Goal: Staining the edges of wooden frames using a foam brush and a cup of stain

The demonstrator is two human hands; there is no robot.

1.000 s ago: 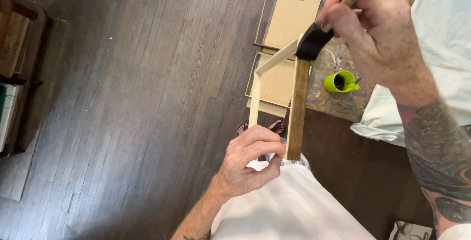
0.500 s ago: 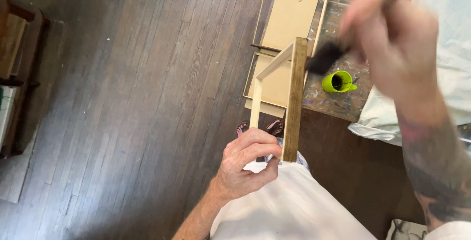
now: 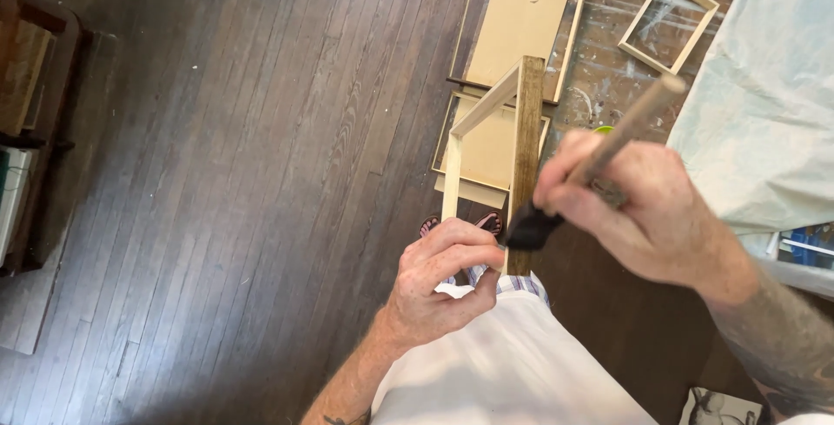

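Above floor: left hand (image 3: 443, 282) grips upright wooden frame (image 3: 526, 147); right hand (image 3: 638, 208) pinches diagonal foam brush (image 3: 532, 227).

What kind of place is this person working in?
Probably a home workshop or art studio. A paint-spattered board lies on the dark plank floor with bare wooden frames on it, and the right hand works a foam brush along a frame.
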